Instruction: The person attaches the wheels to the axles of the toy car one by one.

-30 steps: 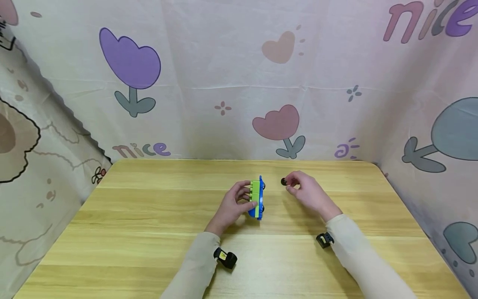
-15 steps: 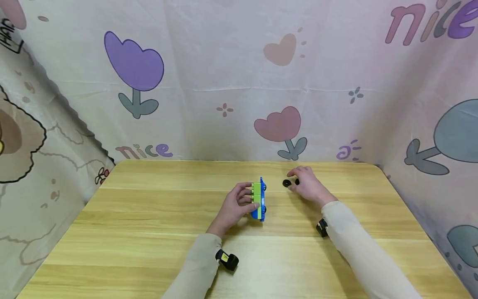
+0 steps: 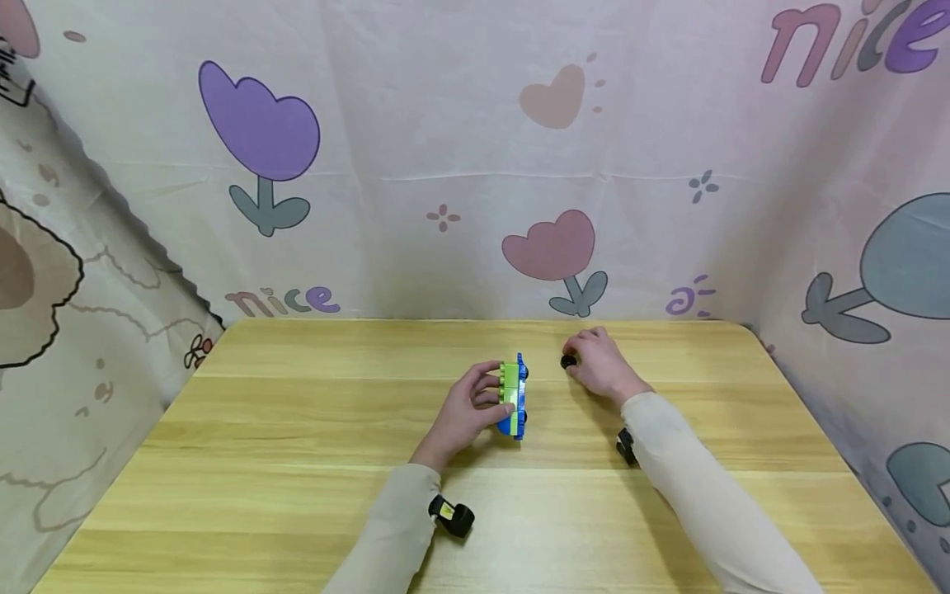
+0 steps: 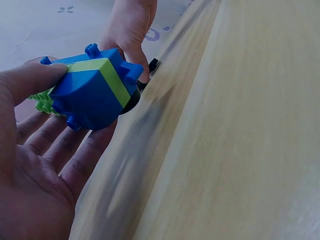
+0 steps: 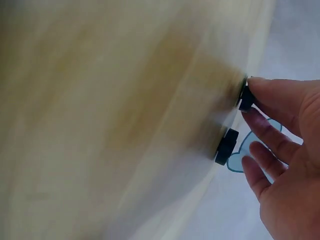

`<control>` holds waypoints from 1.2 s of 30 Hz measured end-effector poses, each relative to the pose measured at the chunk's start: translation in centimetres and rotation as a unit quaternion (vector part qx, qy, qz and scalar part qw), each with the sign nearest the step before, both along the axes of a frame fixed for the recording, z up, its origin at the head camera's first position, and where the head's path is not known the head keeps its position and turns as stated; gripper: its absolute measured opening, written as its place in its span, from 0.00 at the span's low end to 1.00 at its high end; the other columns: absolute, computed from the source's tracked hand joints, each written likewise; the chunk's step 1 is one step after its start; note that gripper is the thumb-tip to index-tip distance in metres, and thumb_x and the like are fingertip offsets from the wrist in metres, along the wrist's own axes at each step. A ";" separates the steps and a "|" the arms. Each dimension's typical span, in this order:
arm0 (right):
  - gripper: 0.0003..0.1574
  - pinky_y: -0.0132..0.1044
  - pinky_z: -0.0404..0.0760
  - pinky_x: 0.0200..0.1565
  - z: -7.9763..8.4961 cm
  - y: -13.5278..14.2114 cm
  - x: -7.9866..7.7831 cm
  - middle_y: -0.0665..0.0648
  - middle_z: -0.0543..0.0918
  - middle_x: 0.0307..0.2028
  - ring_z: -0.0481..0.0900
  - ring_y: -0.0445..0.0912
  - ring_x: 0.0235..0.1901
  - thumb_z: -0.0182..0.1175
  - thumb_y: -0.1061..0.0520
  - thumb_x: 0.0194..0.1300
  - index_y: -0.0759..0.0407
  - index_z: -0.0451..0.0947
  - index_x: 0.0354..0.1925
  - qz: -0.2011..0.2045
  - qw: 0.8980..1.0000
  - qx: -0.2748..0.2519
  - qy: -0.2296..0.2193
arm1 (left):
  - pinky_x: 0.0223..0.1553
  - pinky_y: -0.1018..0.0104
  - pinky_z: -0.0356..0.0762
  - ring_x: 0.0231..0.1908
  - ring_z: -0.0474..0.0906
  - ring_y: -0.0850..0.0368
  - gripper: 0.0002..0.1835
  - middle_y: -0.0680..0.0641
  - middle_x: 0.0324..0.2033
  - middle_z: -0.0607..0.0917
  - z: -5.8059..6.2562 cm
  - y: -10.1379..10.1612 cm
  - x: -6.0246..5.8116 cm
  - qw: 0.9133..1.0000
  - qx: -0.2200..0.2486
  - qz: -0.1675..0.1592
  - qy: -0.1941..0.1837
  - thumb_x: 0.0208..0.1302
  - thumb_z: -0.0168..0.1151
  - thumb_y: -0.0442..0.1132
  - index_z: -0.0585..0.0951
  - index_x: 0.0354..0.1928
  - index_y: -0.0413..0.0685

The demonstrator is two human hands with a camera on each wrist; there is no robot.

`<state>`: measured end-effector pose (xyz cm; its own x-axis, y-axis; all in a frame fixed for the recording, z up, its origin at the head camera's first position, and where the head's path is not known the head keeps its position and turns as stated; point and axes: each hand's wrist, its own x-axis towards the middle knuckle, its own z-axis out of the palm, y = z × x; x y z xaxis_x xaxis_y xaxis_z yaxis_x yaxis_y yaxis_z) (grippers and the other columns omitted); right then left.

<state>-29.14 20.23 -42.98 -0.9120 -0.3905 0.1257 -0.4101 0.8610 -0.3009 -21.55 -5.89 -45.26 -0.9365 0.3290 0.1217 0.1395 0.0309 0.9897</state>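
Note:
My left hand [image 3: 462,415] holds a toy car [image 3: 512,398] of blue and lime-green building blocks above the table, thumb on one side and fingers beneath. The car is tipped on its side, its black wheels facing right. Its rounded blue end [image 4: 85,95] shows close up in the left wrist view. Farther right, my right hand [image 3: 599,363] is at the tabletop, where its thumb and a finger pinch a small black wheel [image 5: 246,99]. A second black wheel [image 5: 227,146] stands on the table beside the other fingers. Only one of these wheels shows in the head view.
Both hands are over a light wooden table [image 3: 297,462]. Its far edge meets a patterned fabric backdrop [image 3: 416,124], which also hangs along the sides. A black camera [image 3: 453,517] sits on the left wrist, another [image 3: 627,447] on the right.
My right hand has shifted slightly left and its fingers have closed in on a wheel. Half a second ago two wheels showed by it in the head view. The left hand holds the car nearly still.

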 end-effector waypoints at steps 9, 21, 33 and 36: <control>0.16 0.53 0.68 0.52 0.2 0.4 0.6 0.61 0.77 0.44 0.67 0.57 0.48 0.68 0.61 0.60 0.66 0.80 0.47 -0.008 0.999 -0.020 -0.028 | 0.54 0.56 0.76 0.49 0.79 0.47 0.35 0.40 0.52 0.80 -0.3 -0.1 0.1 1.000 -0.003 -0.008 0.002 0.61 0.67 0.30 0.65 0.69 0.41; 0.16 0.50 0.75 0.48 2.3 0.3 2.1 0.60 0.76 0.40 0.75 0.54 0.41 0.64 0.68 0.59 0.68 0.76 0.47 0.018 0.993 -0.100 -0.052 | 0.52 0.55 0.77 0.48 0.79 0.46 0.35 0.41 0.52 0.80 -0.1 -0.1 0.0 1.000 -0.009 -0.009 -0.008 0.60 0.68 0.30 0.66 0.69 0.44; 0.18 0.48 0.76 0.48 3.3 -0.4 4.2 0.57 0.77 0.42 0.76 0.52 0.42 0.67 0.67 0.59 0.66 0.78 0.49 0.027 0.987 -0.150 -0.047 | 0.53 0.52 0.76 0.49 0.78 0.42 0.37 0.39 0.52 0.79 0.2 0.0 -0.1 0.999 -0.018 -0.012 -0.027 0.60 0.66 0.27 0.64 0.70 0.40; 0.19 0.47 0.76 0.46 3.5 -0.7 4.7 0.56 0.77 0.42 0.76 0.50 0.42 0.67 0.67 0.59 0.66 0.77 0.49 0.034 0.983 -0.173 -0.056 | 0.54 0.52 0.76 0.49 0.78 0.42 0.36 0.39 0.52 0.80 0.2 0.0 -0.1 0.999 -0.021 -0.009 -0.026 0.60 0.67 0.27 0.64 0.70 0.40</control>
